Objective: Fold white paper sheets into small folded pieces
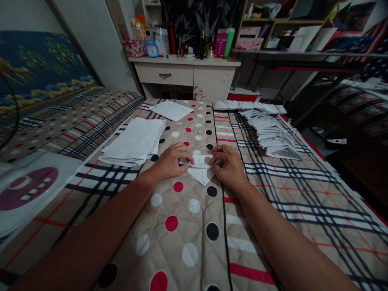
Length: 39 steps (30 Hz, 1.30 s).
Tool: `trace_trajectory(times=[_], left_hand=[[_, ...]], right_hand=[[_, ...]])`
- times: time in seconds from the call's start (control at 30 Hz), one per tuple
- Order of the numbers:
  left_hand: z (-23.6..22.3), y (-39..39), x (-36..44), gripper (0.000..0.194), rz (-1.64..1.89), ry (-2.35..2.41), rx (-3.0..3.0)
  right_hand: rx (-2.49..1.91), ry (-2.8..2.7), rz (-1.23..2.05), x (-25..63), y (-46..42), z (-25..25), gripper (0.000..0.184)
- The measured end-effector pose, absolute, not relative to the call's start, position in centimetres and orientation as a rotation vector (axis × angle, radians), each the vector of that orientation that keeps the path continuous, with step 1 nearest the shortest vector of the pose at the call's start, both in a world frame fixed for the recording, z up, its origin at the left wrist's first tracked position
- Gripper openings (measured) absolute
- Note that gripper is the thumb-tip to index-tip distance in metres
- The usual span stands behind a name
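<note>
A small sheet of white paper (201, 171), folded with a point towards me, lies on the patterned bedspread (188, 214). My left hand (174, 159) grips its left end between thumb and fingers. On the opposite end my right hand (226, 163) pinches the paper the same way, fingers curled. A folded strip runs across the top between both hands. Beyond my left hand lies a stack of flat white sheets (135, 139), with one more white sheet (171, 110) farther back.
At the right, a fanned row of folded white papers (271, 133) meets another row (248, 106) along the back. A white bag with a purple print (33, 188) lies at the left. Past the bed stands a white dresser (178, 76) with bottles and a blue clock (152, 48).
</note>
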<state>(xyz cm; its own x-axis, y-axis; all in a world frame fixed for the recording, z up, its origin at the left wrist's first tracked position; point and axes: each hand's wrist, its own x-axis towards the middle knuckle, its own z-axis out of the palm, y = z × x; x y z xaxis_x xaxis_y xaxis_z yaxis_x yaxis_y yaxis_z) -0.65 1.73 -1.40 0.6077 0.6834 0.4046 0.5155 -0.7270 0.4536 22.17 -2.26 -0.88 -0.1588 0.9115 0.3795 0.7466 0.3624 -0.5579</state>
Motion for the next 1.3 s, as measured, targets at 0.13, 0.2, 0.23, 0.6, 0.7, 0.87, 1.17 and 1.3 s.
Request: trace_trajectory(times=[0.13, 0.2, 0.23, 0.6, 0.7, 0.87, 1.17, 1.3], left_hand=[[-0.6, 1.2, -0.7, 0.019, 0.695, 0.898, 2.616], [-0.3, 1.1, -0.6, 0.011, 0.685, 0.863, 2.596], [-0.3, 1.2, -0.6, 0.007, 0.700, 0.862, 2.570], [-1.0, 0.9, 0.8, 0.016, 0.744, 1.168, 2.642], [-0.9, 0.5, 1.7, 0.011, 0.644, 1.113, 2.639], [-1.6, 1.0, 1.7, 0.017, 0.660, 1.197, 2.396], [-0.7, 2.8, -1.9, 0.046, 0.545, 1.363, 2.238], [-1.0, 3.4, -2.3, 0.044, 0.519, 1.297, 2.209]], right_hand=[[-1.471, -1.971, 0.344, 22.1, -2.4, -0.5, 0.015], [-1.476, -1.950, 0.362, 22.2, -2.3, -0.5, 0.015], [-1.482, -1.932, 0.370, 22.2, -2.3, -0.6, 0.015], [-1.569, -1.967, 0.155, 21.8, -2.4, -1.1, 0.022], [-1.544, -2.023, 0.095, 20.9, -2.6, -1.0, 0.026], [-1.710, -1.925, 0.117, 21.4, -2.4, -1.2, 0.034], [-1.832, -1.884, 0.265, 25.6, -1.0, -1.0, 0.034], [-1.816, -1.874, 0.345, 25.7, -0.9, -0.9, 0.025]])
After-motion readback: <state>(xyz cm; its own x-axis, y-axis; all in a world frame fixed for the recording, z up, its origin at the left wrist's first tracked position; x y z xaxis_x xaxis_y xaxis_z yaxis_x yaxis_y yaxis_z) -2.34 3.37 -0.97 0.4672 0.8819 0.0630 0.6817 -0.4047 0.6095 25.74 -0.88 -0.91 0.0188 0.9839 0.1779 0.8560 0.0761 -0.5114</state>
